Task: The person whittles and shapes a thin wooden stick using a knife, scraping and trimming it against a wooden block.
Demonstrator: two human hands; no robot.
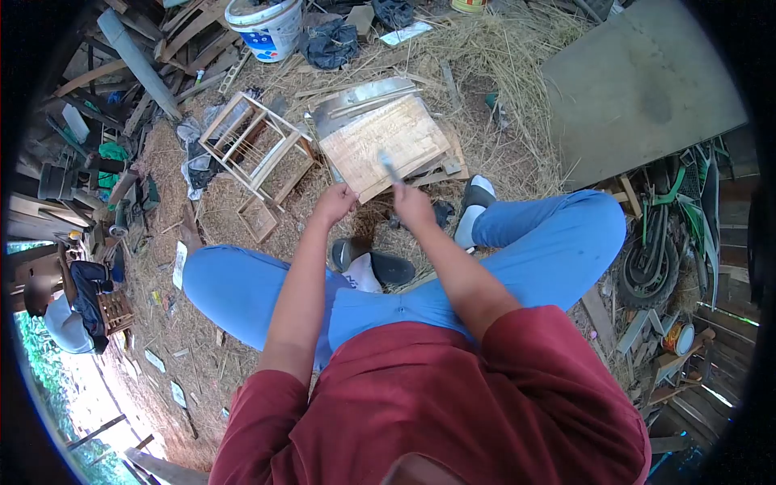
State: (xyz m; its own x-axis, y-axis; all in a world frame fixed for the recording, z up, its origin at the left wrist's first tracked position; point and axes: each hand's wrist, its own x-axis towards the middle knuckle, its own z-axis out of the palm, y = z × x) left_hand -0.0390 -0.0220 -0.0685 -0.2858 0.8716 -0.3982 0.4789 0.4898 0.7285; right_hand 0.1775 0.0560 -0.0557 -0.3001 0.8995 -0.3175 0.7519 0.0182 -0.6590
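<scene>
A light wooden board (pixel 386 144) lies tilted in front of my feet, on top of other boards and a metal sheet (pixel 368 95). My right hand (pixel 414 207) is closed around a short grey tool (pixel 390 167) with a pale end over the board's face; its exact kind is too blurred to tell. My left hand (pixel 335 203) is closed at the board's near left corner, fingers pinched at its edge. Whether something small is also between those fingers is hidden. Left of the board stands a slatted wooden frame (pixel 263 149).
Straw and shavings cover the ground. A white bucket (pixel 267 28) and a black plastic bag (pixel 330 44) are at the back. On the right are a large flat panel (pixel 647 89) and a motorbike (pixel 655 242). Another person (pixel 77 311) sits at far left.
</scene>
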